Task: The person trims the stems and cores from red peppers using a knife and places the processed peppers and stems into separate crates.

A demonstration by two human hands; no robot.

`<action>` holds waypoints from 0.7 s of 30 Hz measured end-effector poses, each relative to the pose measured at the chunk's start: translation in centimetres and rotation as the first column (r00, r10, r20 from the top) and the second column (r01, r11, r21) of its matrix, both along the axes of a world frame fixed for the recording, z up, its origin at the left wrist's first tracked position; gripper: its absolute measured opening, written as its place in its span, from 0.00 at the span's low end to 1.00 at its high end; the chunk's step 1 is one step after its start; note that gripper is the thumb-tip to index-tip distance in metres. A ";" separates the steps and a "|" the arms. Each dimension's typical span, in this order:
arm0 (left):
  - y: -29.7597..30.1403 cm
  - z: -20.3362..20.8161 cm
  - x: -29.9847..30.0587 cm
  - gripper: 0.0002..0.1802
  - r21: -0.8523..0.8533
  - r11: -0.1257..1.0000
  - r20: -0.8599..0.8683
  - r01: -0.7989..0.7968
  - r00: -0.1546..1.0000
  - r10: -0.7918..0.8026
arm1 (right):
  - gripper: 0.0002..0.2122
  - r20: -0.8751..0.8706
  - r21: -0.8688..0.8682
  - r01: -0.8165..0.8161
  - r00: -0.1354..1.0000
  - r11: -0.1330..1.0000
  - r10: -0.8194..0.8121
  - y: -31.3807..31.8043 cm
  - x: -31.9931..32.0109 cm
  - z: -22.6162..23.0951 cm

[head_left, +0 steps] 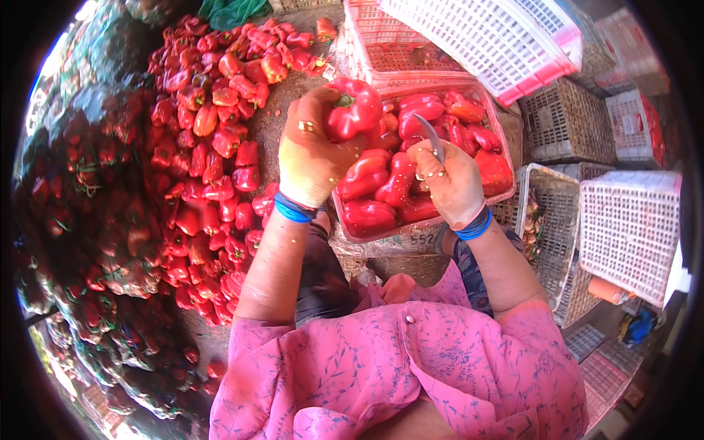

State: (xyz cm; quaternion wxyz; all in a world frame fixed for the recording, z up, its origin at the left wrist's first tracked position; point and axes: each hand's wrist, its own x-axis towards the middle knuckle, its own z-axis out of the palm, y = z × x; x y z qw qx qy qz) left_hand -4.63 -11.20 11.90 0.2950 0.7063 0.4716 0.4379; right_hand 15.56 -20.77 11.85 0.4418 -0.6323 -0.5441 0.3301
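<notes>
My left hand [312,150] is closed around a red bell pepper [356,110], its green stem end facing up toward me. To the right, my right hand [449,182] grips a small knife [428,134] with a curved blade pointing up and left. Both hands are above a pink crate [506,165] with several red peppers [396,180] in it. Pale seeds cling to both hands, and blue bands circle the wrists. The knife's handle is hidden in my right fist. Blade and held pepper are apart.
A large heap of red peppers [213,161] lies on the ground at left. Beyond it stand stacked net sacks [81,176] of peppers. A white and pink crate [484,37] tilts at the far side. More crates [631,227] are stacked on the right.
</notes>
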 end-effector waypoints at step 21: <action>-0.9 -4.3 9.8 0.31 0.295 0.947 -0.343 0.128 0.939 -0.020 | 0.15 0.273 -0.227 0.038 0.962 0.973 0.026 1.1 4.7 -5.9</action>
